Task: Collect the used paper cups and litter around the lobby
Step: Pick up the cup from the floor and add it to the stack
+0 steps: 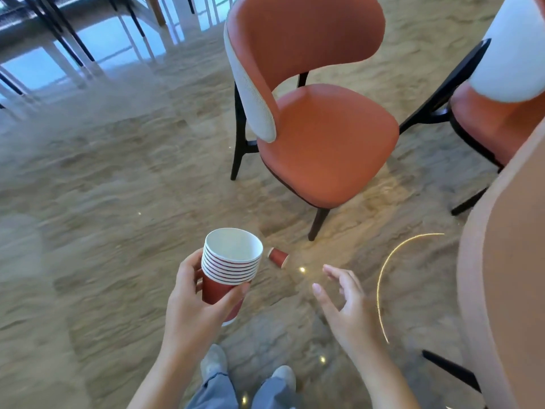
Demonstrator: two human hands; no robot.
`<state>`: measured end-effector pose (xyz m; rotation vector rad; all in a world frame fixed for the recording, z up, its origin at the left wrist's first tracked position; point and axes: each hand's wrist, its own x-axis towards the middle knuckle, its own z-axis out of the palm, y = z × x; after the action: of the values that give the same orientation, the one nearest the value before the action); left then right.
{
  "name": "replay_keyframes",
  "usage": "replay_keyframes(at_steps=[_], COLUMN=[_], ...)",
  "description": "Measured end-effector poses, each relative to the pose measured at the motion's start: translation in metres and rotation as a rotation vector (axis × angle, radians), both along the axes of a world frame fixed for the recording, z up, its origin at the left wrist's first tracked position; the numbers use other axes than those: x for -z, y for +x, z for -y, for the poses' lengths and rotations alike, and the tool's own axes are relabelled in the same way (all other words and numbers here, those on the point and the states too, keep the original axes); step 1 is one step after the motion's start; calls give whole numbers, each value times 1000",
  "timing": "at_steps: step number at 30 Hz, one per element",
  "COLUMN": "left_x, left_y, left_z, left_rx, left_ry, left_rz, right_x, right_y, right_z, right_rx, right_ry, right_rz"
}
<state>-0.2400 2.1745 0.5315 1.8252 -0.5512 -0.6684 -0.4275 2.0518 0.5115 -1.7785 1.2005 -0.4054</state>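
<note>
The fingers of my left hand [191, 302] curl round a stack of paper cups [230, 270], thumb on the near side and the other fingers on the far side, gripping the lowest cup by its wall. The stack is held in the air above the floor [103, 216], tipped a little so that its mouth faces up and away from me. The cups are red outside and plain white inside, each with a rolled white rim. The nested rims make a tight band of white rings with thin red lines between them. The top cup looks empty.

A single cup [277, 257] of the same red lies on its side on the floor, just past the stack and near the front leg of the orange chair [324, 143]. It looks small and blurred, so I cannot tell which end is its mouth.

My right hand [345, 302] hangs beside the stack with its fingers spread and relaxed, holding nothing, its fingertips towards the single cup but apart from it.

A second chair [501, 113] stands to the right. My shoes [213, 361] show below.
</note>
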Motion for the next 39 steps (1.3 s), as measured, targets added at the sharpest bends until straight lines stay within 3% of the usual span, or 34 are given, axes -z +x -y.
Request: replay_keyframes(at_steps=[15, 20, 28, 34, 39], left_x=[252, 339, 456, 524, 564], left_y=[33, 48, 78, 94, 98], left_z=[9, 19, 45, 50, 41], left_rx=[-58, -18, 90, 193, 189], left_ry=[65, 93, 52, 81, 83], left_rz=[-32, 6, 104, 234, 238], right_x=[287, 372, 506, 583, 619], right_y=[29, 38, 56, 68, 80], right_z=[14, 29, 63, 89, 101], right_rx=[40, 75, 36, -61, -123], right_ry=[-37, -134, -126, -156, -160], right_rz=[-107, -114, -118, -140, -153])
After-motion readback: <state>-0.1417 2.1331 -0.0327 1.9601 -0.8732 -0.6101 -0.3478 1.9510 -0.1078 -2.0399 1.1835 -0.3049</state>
